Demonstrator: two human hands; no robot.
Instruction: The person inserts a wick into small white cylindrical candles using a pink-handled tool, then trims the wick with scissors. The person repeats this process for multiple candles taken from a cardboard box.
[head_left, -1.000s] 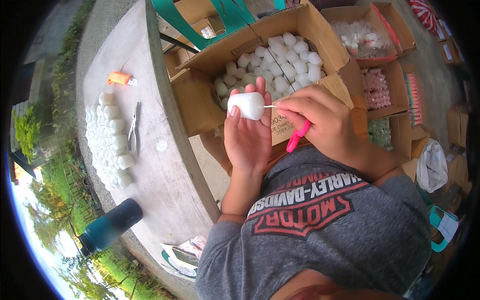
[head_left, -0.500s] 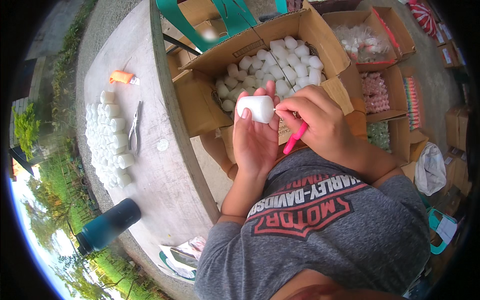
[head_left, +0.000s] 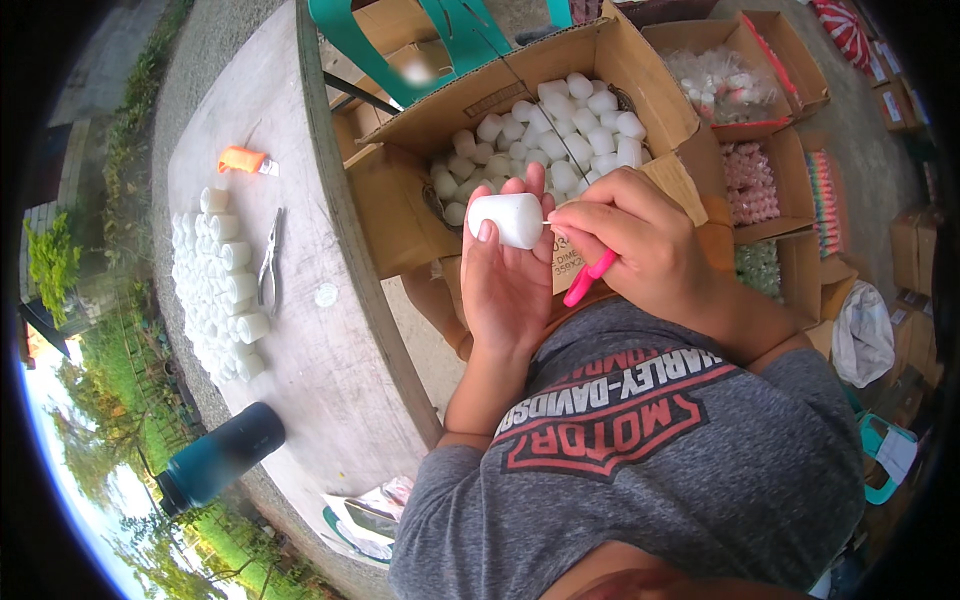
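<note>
The left hand point(head_left: 510, 275) is raised palm-up over the open cardboard box point(head_left: 400, 215), its fingers closed around a white cylinder point(head_left: 507, 218) held at the fingertips. The right hand point(head_left: 640, 245) has its fingers curled tight on a pink-handled tool point(head_left: 588, 280), whose thin tip touches the cylinder's end. More white cylinders fill the box, and others stand in rows on the grey counter point(head_left: 330, 370) beside pliers point(head_left: 268, 265) and a dark bottle point(head_left: 220, 455).

You sit at an outdoor packing spot, grass and trees point(head_left: 100, 420) at lower left, concrete table point(head_left: 330, 380) beside you, stock-filled cardboard boxes point(head_left: 760, 180) crowding the upper right
</note>
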